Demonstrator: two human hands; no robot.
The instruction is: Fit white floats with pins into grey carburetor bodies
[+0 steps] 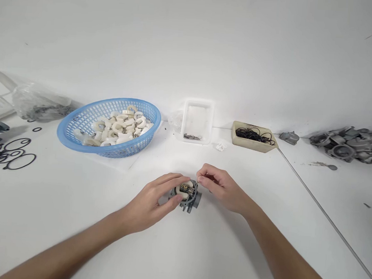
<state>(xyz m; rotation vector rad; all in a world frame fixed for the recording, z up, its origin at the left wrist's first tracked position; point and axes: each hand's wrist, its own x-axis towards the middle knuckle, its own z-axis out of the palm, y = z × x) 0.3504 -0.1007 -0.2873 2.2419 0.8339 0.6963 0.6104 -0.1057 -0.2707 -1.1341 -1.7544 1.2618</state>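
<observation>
On the white table before me sits a grey carburetor body (195,198), its open side up. A whitish float (182,190) lies inside it, with brass-coloured parts between its arms. My left hand (151,201) grips the carburetor from the left, fingers over the far part of the float and thumb on the near part. Beside the right rim, my right hand (219,185) is closed in a pinch. Whatever is between those fingertips is too small to make out.
Behind stand a blue basket (77,142) of white floats, a white tray (198,103) with small metal pins and a beige box (249,145) of black rings. Grey castings (360,147) are heaped right, near a thin rod (324,211). Black O-rings (20,161) lie left.
</observation>
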